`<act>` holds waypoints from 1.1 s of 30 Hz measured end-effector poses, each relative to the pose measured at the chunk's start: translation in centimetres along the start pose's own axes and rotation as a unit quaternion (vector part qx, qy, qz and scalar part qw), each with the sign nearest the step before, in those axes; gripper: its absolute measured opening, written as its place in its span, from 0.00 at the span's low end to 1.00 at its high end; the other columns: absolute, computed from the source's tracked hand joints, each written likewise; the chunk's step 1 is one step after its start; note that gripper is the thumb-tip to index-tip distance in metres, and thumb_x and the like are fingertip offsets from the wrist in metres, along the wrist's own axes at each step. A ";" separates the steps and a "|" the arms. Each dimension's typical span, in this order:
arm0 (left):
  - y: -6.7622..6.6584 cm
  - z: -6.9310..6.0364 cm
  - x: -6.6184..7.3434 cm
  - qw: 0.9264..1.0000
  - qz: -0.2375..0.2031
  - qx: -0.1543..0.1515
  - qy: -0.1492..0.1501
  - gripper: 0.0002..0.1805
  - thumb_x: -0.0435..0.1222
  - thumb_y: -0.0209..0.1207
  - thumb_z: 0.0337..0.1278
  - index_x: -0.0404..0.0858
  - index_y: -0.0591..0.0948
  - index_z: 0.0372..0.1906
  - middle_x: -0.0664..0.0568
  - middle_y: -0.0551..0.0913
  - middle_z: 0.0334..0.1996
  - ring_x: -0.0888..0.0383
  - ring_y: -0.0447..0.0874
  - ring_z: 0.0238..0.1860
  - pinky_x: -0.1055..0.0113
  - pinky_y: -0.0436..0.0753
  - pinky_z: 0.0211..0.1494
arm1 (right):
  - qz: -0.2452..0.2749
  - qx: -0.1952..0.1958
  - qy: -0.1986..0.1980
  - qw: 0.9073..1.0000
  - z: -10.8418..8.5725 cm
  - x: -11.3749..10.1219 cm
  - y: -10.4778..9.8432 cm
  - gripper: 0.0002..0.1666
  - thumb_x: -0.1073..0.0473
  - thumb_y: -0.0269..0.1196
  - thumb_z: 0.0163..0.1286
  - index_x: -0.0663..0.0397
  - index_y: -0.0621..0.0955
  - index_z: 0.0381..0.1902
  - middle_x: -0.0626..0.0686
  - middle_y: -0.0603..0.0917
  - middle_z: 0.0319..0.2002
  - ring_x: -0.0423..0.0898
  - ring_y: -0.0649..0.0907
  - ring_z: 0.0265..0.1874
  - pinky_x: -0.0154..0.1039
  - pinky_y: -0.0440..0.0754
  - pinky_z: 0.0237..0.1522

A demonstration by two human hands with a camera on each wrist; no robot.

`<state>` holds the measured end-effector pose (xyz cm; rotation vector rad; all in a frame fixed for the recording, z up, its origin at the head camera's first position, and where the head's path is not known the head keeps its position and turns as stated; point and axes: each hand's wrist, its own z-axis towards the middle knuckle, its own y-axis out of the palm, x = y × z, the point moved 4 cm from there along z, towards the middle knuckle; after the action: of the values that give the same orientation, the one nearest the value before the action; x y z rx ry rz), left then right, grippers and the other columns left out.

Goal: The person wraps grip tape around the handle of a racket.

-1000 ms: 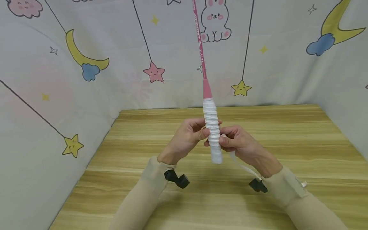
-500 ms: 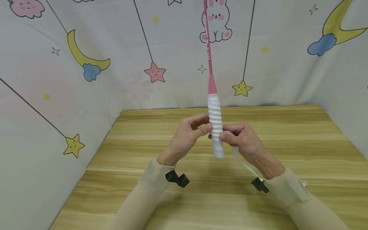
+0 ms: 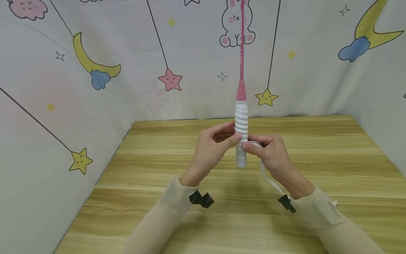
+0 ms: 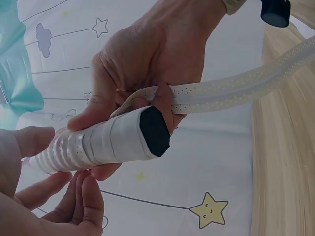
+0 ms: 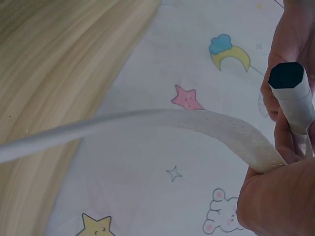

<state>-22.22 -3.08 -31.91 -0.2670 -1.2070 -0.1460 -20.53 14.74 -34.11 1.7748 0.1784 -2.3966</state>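
A pink racket shaft (image 3: 242,53) rises upright from a white handle (image 3: 241,116) whose upper part is ridged with wound tape. My left hand (image 3: 210,150) holds the handle from the left, thumb on its front. From the right, my right hand (image 3: 274,151) pinches a loose perforated white tape (image 3: 268,178) against the handle, below the ridges. In the left wrist view the handle's dark octagonal end (image 4: 155,132) faces the camera, and the tape (image 4: 216,96) runs out between the right hand's fingers. The right wrist view shows the tape (image 5: 197,120) arching away from the hand.
A wooden table (image 3: 127,211) lies below the hands. Behind and beside it hangs a pale curtain (image 3: 196,95) printed with stars, moons and a rabbit. Small black cameras sit at both wrists. The racket's upper end is out of the head view.
The racket has shifted right and up and swung from a leftward lean to upright. Both hands have moved with the handle, keeping hold, and less ridged wrap shows below the left thumb.
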 end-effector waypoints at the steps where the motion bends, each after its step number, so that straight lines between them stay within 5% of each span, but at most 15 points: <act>1: 0.1 0.0 0.0 1.000 0.009 0.003 0.006 0.24 0.31 0.72 0.69 0.32 0.85 0.67 0.36 0.90 0.54 0.63 0.87 0.47 0.72 0.87 0.55 | -0.003 0.003 0.002 1.000 0.0 0.0 0.0 0.24 0.70 0.70 0.75 0.83 0.79 0.62 0.32 0.93 0.45 0.33 0.92 0.48 0.31 0.89 0.54; 8: 0.7 0.0 0.2 0.996 0.064 0.040 0.038 0.25 0.32 0.80 0.57 0.32 0.87 0.60 0.40 0.92 0.46 0.62 0.88 0.41 0.71 0.88 0.49 | -0.032 0.019 -0.008 0.999 -0.1 0.1 0.4 0.21 0.70 0.70 0.75 0.78 0.83 0.61 0.36 0.93 0.46 0.34 0.92 0.48 0.31 0.90 0.54; 14: 0.8 -0.2 0.2 0.993 0.095 0.065 0.042 0.20 0.34 0.78 0.62 0.31 0.89 0.56 0.41 0.93 0.43 0.61 0.88 0.40 0.71 0.88 0.49 | -0.082 0.031 0.003 0.996 -0.2 0.3 0.6 0.19 0.68 0.73 0.72 0.69 0.88 0.59 0.55 0.93 0.54 0.34 0.92 0.49 0.32 0.89 0.53; 20: 0.4 -0.2 0.2 0.992 0.090 0.070 0.054 0.17 0.33 0.77 0.62 0.30 0.90 0.53 0.39 0.93 0.43 0.59 0.87 0.40 0.70 0.87 0.49 | -0.110 0.015 -0.005 0.994 -0.3 0.0 0.8 0.19 0.68 0.71 0.74 0.67 0.87 0.61 0.67 0.89 0.58 0.31 0.91 0.49 0.30 0.89 0.53; 33: -0.2 -0.2 -0.1 0.997 0.041 0.058 0.023 0.13 0.29 0.75 0.64 0.28 0.91 0.51 0.34 0.92 0.44 0.62 0.88 0.38 0.66 0.90 0.46 | -0.124 -0.008 0.036 0.992 -0.5 -0.3 0.5 0.18 0.65 0.69 0.77 0.66 0.88 0.61 0.66 0.90 0.59 0.32 0.89 0.49 0.30 0.88 0.54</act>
<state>-22.14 -3.29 -32.08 -0.2109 -1.1526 -0.0105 -19.87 14.39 -33.96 1.9373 0.4499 -2.4850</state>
